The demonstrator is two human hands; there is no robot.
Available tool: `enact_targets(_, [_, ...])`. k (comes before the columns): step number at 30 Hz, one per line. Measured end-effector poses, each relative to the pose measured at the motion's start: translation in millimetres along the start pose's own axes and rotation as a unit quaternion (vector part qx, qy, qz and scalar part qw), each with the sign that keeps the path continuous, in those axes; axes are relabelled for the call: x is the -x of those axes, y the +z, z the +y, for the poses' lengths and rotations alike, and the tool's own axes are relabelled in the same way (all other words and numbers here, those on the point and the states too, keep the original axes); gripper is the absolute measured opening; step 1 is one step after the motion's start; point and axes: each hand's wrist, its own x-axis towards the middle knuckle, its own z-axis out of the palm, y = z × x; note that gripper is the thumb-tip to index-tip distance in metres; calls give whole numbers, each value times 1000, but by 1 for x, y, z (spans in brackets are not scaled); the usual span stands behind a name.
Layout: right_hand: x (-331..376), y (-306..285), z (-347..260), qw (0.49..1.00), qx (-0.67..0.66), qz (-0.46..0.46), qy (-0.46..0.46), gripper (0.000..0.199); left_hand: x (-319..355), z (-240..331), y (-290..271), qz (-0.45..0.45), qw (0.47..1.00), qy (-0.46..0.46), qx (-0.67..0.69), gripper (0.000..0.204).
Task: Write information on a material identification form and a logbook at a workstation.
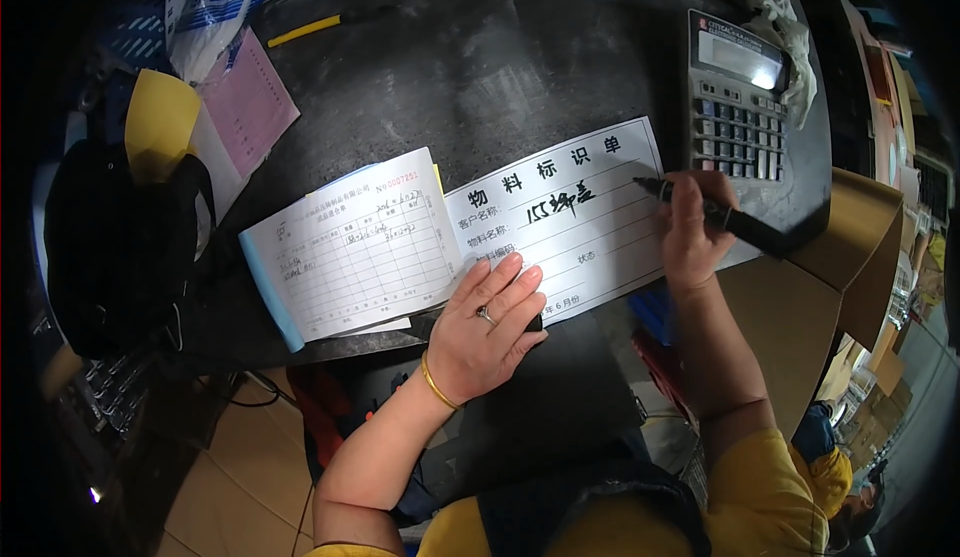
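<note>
A white printed form sheet lies slanted on the dark table, with bold black handwriting on its upper lines. My right hand is closed round a black marker, its tip at the sheet's right part. My left hand, with a ring and a gold bracelet, lies flat on the sheet's lower left with fingers stretched out. A small black piece, perhaps a cap, shows beside its thumb, partly hidden. Left of the sheet, touching its edge, rests an open receipt pad with a blue binding and handwritten entries.
A large calculator sits at the right, beside crumpled white plastic. A yellow pen lies at the far left. Pink paper and a black bag occupy the left edge. A cardboard box stands below right.
</note>
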Motion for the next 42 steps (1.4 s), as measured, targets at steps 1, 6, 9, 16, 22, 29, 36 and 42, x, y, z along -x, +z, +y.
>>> enact_targets(1, [-4,-8,8,1000,-19,4,9,17,0,0,0,-1,1000,0,-1,29])
enact_targets(6, [-19,-20,1,1000,1,-5,5,15,-3,4,2,-3,1000,3,9,28])
enact_targets(9, [-16,-15,-5,992,58,-114,-1,16,-7,13,-3,-1,1000,-18,-15,28])
enact_targets(16, [-18,-14,-6,992,73,-102,-10,14,-63,45,19,-31,991,59,112,33])
enact_targets(22, [-14,-7,-3,982,110,-152,-30,14,-63,35,41,-22,994,29,107,27])
enact_targets(29, [-18,-5,-2,972,160,-163,-57,10,-64,34,40,-12,993,27,118,26])
enact_targets(36, [-18,-1,-1,979,158,-114,-66,7,-66,34,38,-13,992,30,119,26])
enact_targets(42, [-17,-4,0,979,144,-130,-60,5,-65,34,39,-10,992,29,119,26])
